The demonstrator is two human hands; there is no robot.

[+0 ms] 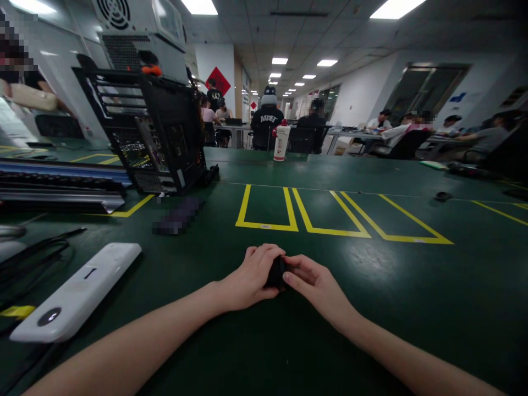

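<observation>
A small, dark, rounded black object (276,271) sits between my hands, just above or on the green tabletop (355,308). My left hand (251,278) curls over it from the left, fingers across its top and thumb along its near side. From the right, my right hand (315,280) pinches its edge between thumb and fingertips. Much of the object is covered by the fingers, so its exact kind cannot be made out.
Yellow tape outlines (268,226) mark the table ahead. An opened black computer case (165,132) stands at the left, near a long white device (82,291) and black cables (37,264). A white cup (281,142) and a small black ring (443,196) are farther off. People sit beyond.
</observation>
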